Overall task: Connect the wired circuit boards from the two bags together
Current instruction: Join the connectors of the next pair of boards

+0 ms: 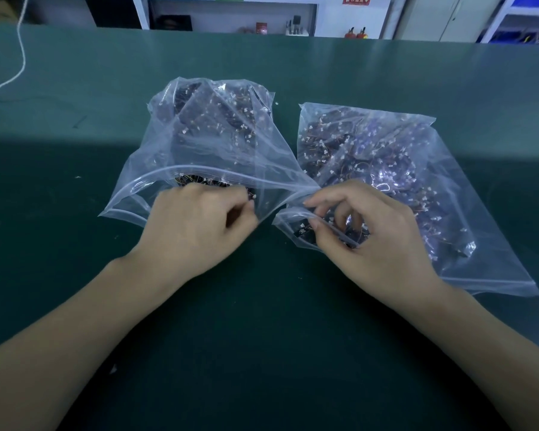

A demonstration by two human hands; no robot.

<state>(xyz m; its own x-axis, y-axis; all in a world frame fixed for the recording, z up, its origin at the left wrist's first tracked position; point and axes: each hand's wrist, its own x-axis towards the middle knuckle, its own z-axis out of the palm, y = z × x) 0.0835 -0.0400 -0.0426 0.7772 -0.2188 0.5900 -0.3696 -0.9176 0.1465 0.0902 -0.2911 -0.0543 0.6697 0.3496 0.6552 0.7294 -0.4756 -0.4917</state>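
Circuit boards are being picked at the mouths of the left bag (199, 144) and the right bag (386, 169) beside it. A piece seems pinched by the left hand (196, 225); the right hand (364, 231) is curled inside its bag's mouth, its grip unclear. Mating connectors must be drawn out next.

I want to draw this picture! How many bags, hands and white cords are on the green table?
Clear plastic zip bags of wired circuit boards: 2, left bag and right bag
Hands: 2, left hand and right hand
White cord: 1
Total: 5

Two bags lie side by side on the bench (75, 275), the left bag (199, 144) beside the right bag (402, 188), circuit boards (355, 144) inside both
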